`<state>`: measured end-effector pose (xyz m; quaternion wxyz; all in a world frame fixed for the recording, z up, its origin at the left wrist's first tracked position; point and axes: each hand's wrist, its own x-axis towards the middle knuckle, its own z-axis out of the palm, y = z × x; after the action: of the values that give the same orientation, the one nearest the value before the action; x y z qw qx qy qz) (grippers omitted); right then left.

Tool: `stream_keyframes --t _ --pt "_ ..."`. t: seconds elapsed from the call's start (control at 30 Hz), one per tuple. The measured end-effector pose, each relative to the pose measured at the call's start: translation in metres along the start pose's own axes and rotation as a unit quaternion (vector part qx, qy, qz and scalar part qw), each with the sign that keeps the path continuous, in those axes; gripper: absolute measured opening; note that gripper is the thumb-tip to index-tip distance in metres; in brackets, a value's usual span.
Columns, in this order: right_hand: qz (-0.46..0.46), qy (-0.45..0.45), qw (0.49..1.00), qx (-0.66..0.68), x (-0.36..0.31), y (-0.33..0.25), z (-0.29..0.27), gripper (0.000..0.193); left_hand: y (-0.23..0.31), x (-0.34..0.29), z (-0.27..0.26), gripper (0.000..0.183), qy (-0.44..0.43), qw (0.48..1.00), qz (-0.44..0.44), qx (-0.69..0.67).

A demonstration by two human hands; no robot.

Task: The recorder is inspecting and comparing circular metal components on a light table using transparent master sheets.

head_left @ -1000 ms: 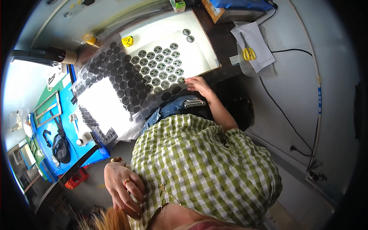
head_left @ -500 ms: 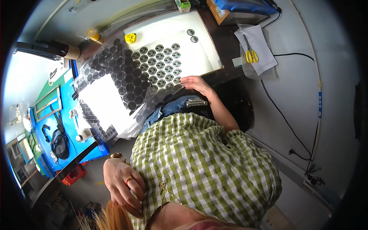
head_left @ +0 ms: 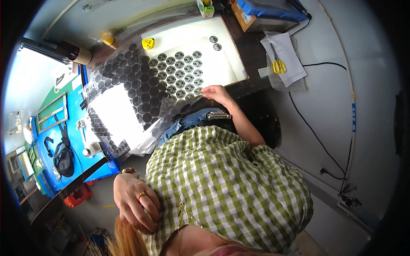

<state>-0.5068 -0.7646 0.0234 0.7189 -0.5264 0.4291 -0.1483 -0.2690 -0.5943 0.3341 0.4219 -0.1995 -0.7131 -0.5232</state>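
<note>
My right hand [head_left: 215,94] reaches forward to the near edge of a bright white lit panel [head_left: 222,64], its fingers resting on a clear plastic sheet [head_left: 141,91] that carries several round dark discs [head_left: 181,72]. The sheet droops off the bench to the left. My left hand [head_left: 134,202], wearing a ring and a wrist watch, is pressed flat against my green checked shirt near my hair, holding nothing. Whether the right fingers pinch the sheet or only touch it is unclear.
Yellow-handled scissors [head_left: 279,65] lie on a paper in a plastic sleeve at the right. A blue box [head_left: 269,10] sits at the back. A yellow tape measure [head_left: 147,43] lies on the panel. A blue table [head_left: 55,141] with a black bag [head_left: 64,158] stands left. A black cable [head_left: 316,132] runs along the floor.
The view has shifted slightly; my right hand has stayed at the sheet's near edge and my left hand has stayed against my shirt.
</note>
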Motion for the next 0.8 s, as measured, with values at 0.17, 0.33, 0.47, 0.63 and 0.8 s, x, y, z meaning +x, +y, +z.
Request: stream_keyframes --t 0.17,0.33,0.47,0.63,0.8 --pt "-0.006 0.026 0.999 -0.027 0.005 0.011 0.001 0.02 -0.001 0.004 -0.002 0.048 0.014 1.0 -0.011 0.004" --pt "-0.018 0.051 0.996 -0.073 0.006 0.01 0.002 0.018 0.0 0.002 -0.002 0.046 0.021 1.0 -0.007 0.014" --pt "-0.013 0.046 0.995 -0.092 0.004 0.007 0.002 0.019 -0.013 -0.002 -0.006 0.044 0.076 0.995 0.044 -0.057" --pt "0.012 0.042 0.997 -0.067 0.003 0.008 0.003 0.018 -0.042 -0.028 -0.007 0.023 0.418 0.846 -0.289 0.16" --pt "0.008 0.032 0.998 -0.045 0.006 0.013 0.003 0.018 -0.102 -0.062 0.009 0.014 0.239 0.665 -0.563 0.43"
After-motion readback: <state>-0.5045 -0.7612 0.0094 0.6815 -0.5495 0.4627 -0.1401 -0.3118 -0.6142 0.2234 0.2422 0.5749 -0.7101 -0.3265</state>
